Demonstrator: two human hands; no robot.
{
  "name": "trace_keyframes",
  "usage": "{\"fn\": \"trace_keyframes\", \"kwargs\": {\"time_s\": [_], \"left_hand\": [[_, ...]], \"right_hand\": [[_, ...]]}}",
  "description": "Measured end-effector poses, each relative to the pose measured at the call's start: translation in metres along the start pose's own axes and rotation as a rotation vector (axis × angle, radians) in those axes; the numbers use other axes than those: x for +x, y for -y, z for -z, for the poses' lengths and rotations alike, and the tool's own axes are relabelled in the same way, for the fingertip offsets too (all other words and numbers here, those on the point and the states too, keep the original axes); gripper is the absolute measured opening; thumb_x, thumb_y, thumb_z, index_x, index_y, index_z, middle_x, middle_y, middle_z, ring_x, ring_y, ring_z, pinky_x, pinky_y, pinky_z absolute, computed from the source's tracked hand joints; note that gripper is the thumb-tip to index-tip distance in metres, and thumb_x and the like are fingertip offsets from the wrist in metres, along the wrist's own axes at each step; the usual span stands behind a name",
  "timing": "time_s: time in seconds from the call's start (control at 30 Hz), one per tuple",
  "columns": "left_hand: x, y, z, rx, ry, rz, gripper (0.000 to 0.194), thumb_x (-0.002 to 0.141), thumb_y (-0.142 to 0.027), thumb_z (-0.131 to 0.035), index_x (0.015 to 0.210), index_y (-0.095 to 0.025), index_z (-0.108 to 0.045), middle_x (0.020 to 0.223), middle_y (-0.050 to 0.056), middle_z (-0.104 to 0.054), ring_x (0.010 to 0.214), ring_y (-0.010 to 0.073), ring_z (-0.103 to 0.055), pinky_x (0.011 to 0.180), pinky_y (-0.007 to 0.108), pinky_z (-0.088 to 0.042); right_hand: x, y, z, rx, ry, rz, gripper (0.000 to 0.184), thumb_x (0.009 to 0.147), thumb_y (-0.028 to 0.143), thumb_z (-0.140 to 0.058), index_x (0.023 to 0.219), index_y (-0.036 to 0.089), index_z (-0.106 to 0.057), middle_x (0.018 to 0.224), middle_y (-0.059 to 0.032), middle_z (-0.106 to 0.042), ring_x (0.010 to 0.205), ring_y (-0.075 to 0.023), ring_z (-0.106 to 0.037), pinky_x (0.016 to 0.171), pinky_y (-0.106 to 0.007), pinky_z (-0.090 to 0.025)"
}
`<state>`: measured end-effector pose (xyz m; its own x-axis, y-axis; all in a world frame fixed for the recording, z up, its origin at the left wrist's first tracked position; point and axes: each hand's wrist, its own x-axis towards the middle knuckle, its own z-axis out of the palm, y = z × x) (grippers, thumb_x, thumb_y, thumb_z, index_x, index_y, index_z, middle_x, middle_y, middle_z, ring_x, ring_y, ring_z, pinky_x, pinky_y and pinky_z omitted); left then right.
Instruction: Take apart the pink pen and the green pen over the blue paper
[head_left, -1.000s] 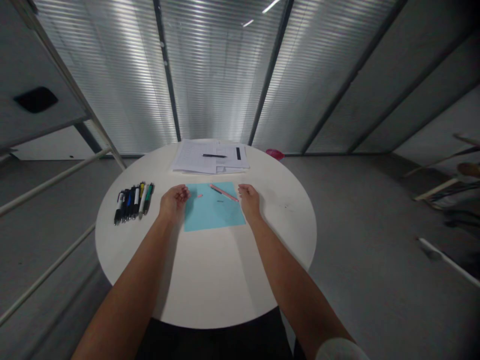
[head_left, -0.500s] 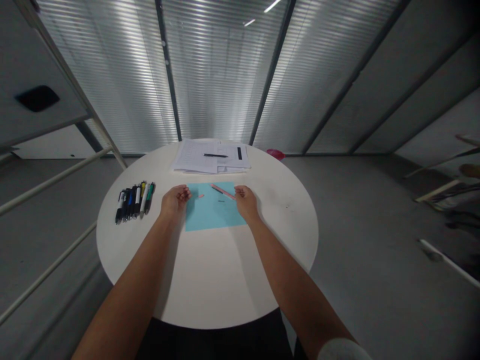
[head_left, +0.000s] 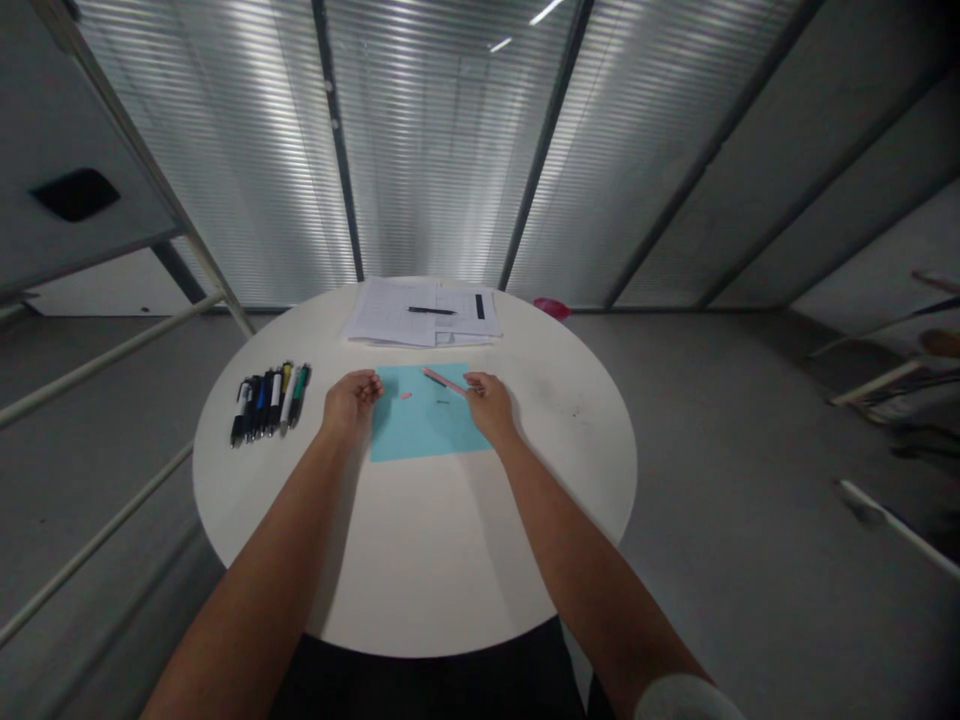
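Right hand (head_left: 489, 407) has slid inward in the head view, fingers now over the near end of the slim pink pen (head_left: 441, 378), which lies on the blue sheet (head_left: 424, 430); can't tell if they're closed on it. Pen looks light and stiff, best pinched mid-barrel. Left hand (head_left: 351, 400) sits loosely curled, empty, at the sheet's left edge, near a small pink piece (head_left: 406, 395).

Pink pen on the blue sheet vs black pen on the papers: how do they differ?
The pink pen lies on the light-blue sheet; the black pen lies on the stack of papers. The pink pen slants, one end at the right hand; the black pen lies nearly level, with no hand near it. Both are slim and lie flat.
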<state>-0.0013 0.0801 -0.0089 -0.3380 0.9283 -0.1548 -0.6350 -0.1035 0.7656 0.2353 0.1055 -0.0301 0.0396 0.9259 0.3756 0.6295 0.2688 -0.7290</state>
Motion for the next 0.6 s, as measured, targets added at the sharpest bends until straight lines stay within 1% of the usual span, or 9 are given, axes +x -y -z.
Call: {"fn": "trace_keyframes", "kwargs": {"time_s": [0.1, 0.23, 0.37, 0.5, 0.6], "left_hand": [[0.0004, 0.0003, 0.0001, -0.004, -0.008, 0.000, 0.011, 0.064, -0.006, -0.056, 0.069, -0.011, -0.065, 0.064, 0.006, -0.062, 0.062, 0.0126, -0.060, 0.061, 0.024, -0.050], [0.0004, -0.0001, 0.0003, -0.004, 0.005, 0.007, 0.011, 0.064, -0.005, -0.057, 0.069, -0.010, -0.065, 0.063, 0.007, -0.062, 0.062, 0.0130, -0.060, 0.062, 0.025, -0.051], [0.0035, 0.0019, 0.0034, 0.001, 0.027, 0.000, 0.010, 0.066, -0.006, -0.057, 0.070, -0.010, -0.066, 0.064, 0.007, -0.063, 0.061, 0.0129, -0.060, 0.061, 0.024, -0.050], [0.0066, 0.0039, 0.0061, 0.006, 0.037, -0.005, 0.009, 0.066, -0.007, -0.059, 0.071, -0.011, -0.065, 0.065, 0.007, -0.063, 0.062, 0.0131, -0.060, 0.061, 0.025, -0.050], [0.0058, 0.0031, 0.0053, 0.008, 0.035, 0.001, 0.007, 0.066, -0.008, -0.060, 0.071, -0.011, -0.065, 0.065, 0.007, -0.062, 0.062, 0.0128, -0.060, 0.061, 0.025, -0.049]], "right_hand": [[-0.0012, 0.0014, 0.0006, -0.117, 0.062, 0.091, 0.030, 0.080, 0.012, -0.052, 0.103, 0.021, -0.070, 0.108, -0.0066, -0.070, 0.103, -0.0207, -0.061, 0.099, -0.038, -0.042], [-0.0017, 0.0026, 0.0004, -0.189, 0.099, 0.154, 0.031, 0.082, 0.012, -0.052, 0.105, 0.020, -0.070, 0.108, -0.0073, -0.071, 0.103, -0.0219, -0.062, 0.099, -0.039, -0.041], [-0.0025, 0.0034, 0.0005, -0.215, 0.104, 0.142, 0.029, 0.083, 0.015, -0.054, 0.106, 0.021, -0.071, 0.107, -0.0062, -0.072, 0.100, -0.0213, -0.062, 0.097, -0.038, -0.041], [-0.0042, 0.0046, 0.0013, -0.279, 0.097, 0.116, 0.027, 0.084, 0.021, -0.056, 0.107, 0.023, -0.071, 0.106, -0.0066, -0.071, 0.101, -0.0229, -0.061, 0.095, -0.038, -0.041], [-0.0044, 0.0053, 0.0015, -0.298, 0.103, 0.105, 0.024, 0.084, 0.021, -0.058, 0.103, 0.025, -0.072, 0.102, -0.0056, -0.071, 0.099, -0.0226, -0.059, 0.094, -0.038, -0.040]]}}
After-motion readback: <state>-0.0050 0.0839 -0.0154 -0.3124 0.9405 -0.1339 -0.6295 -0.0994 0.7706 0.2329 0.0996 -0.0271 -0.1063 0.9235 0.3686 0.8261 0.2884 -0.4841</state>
